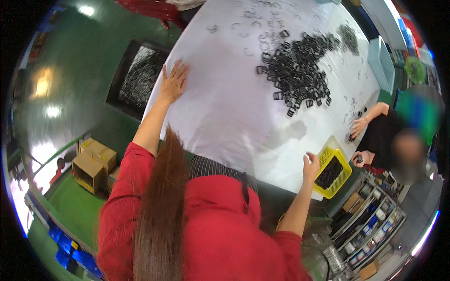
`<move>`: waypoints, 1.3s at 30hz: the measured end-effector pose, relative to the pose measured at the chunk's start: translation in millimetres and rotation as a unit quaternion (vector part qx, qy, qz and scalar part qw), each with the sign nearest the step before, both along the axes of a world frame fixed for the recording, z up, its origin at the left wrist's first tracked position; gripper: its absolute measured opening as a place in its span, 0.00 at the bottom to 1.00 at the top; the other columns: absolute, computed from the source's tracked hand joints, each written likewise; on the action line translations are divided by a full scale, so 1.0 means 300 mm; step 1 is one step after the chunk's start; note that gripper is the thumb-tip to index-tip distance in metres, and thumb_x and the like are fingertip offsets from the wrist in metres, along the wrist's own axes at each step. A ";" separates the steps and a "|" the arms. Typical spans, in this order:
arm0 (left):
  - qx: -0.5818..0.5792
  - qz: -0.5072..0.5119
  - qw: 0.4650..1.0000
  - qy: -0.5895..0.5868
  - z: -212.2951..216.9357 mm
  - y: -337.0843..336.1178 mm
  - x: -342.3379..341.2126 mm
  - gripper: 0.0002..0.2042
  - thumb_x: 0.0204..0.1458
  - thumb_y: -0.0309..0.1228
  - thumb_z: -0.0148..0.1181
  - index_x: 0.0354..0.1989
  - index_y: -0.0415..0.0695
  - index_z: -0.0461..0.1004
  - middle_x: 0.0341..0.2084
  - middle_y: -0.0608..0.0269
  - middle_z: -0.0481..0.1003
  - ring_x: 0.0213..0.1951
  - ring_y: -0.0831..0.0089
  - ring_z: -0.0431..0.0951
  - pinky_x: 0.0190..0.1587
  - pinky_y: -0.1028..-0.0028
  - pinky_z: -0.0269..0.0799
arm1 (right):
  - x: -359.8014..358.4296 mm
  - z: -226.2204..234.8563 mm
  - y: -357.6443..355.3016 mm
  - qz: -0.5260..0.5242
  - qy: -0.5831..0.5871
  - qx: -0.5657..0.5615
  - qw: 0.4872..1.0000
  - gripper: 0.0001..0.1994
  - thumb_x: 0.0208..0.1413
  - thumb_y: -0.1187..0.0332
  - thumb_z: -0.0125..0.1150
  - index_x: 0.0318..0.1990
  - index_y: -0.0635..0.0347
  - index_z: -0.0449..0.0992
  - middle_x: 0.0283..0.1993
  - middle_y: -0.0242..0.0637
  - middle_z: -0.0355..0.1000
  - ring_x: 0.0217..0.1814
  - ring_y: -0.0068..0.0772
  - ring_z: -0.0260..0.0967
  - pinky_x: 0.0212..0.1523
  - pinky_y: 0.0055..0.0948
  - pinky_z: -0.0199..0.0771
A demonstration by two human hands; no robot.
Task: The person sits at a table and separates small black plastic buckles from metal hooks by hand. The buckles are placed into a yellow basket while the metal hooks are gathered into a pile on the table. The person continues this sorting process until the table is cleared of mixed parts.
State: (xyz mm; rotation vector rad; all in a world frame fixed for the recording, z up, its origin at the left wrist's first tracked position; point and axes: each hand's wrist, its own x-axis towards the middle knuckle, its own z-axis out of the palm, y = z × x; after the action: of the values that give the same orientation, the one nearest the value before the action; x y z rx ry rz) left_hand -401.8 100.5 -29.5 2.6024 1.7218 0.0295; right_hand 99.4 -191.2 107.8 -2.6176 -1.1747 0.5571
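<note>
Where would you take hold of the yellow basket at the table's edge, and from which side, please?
Grip the yellow basket by its top rim on the bare corner nearest the right hand, coming from above and from that side. The basket is open-topped with mesh walls and dark parts inside, so the rim probably gives the firmest hold; the far side is crowded by another person's hands.

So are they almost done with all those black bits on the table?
Not nearly. Some black pieces already sit in the yellow basket. The left hand lies flat on the white table; the right hand is by the basket, fingers pinched. A big pile of black buckles still waits.
</note>
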 end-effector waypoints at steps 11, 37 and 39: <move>-0.039 -0.146 0.940 -0.305 -0.029 -0.060 0.591 0.20 0.47 0.25 0.50 0.51 0.43 0.62 0.51 0.55 0.63 0.58 0.58 0.57 0.58 0.59 0.51 | 0.052 -0.253 0.409 0.001 0.139 -0.010 0.990 0.22 0.38 0.70 0.64 0.46 0.58 0.70 0.41 0.44 0.68 0.44 0.42 0.67 0.45 0.35 0.67; -0.461 0.133 0.678 -0.557 0.058 -0.302 1.410 0.19 0.45 0.29 0.59 0.47 0.39 0.66 0.31 0.62 0.75 0.26 0.69 0.75 0.35 0.71 0.70 | 0.268 -0.234 0.310 -0.276 0.552 0.054 0.785 0.16 0.42 0.70 0.65 0.42 0.51 0.73 0.36 0.27 0.72 0.35 0.21 0.69 0.28 0.24 0.71; -0.293 0.066 0.851 -0.431 0.082 -0.262 1.302 0.19 0.43 0.27 0.59 0.46 0.40 0.67 0.34 0.56 0.74 0.33 0.63 0.75 0.40 0.69 0.68 | 0.292 -0.209 0.221 -0.277 0.615 0.151 0.723 0.16 0.49 0.71 0.59 0.48 0.51 0.70 0.41 0.28 0.72 0.38 0.21 0.70 0.32 0.25 0.71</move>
State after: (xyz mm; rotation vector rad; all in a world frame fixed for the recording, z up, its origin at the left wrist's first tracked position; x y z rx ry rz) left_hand -11.2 21.9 -4.8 1.6187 1.2690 0.5017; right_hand 187.0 -125.0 45.1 -1.4955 -0.0081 1.4283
